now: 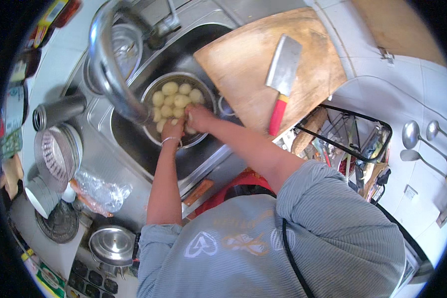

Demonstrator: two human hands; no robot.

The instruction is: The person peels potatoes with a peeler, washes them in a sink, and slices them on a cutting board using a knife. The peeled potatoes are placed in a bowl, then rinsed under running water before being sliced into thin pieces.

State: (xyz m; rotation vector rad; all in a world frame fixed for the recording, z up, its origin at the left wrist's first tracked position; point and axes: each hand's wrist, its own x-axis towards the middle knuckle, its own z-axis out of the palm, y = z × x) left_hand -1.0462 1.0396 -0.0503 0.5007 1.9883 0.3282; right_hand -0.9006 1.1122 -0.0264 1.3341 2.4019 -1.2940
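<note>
A round metal bowl [211, 97] stands in the sink basin [134, 147], holding several pale peeled potatoes [169, 100], apparently in water. Both hands reach into its near side, close together. My left hand [173, 129], with a bracelet at the wrist, is over the potatoes at the near rim. Beside it, my right hand [200, 118] has its fingers down among the potatoes at the right. Whether either one grips a potato is hidden by the fingers and the blur.
A curved faucet [110, 70] arches over the bowl's left side. On the wooden cutting board [238, 59], bridging the sink's right, lies a red-handled cleaver [285, 67]. Another knife [198, 192] lies at the front edge. Stacked bowls [43, 195], a plastic bag [104, 190] and a dark flask [59, 111] occupy the left.
</note>
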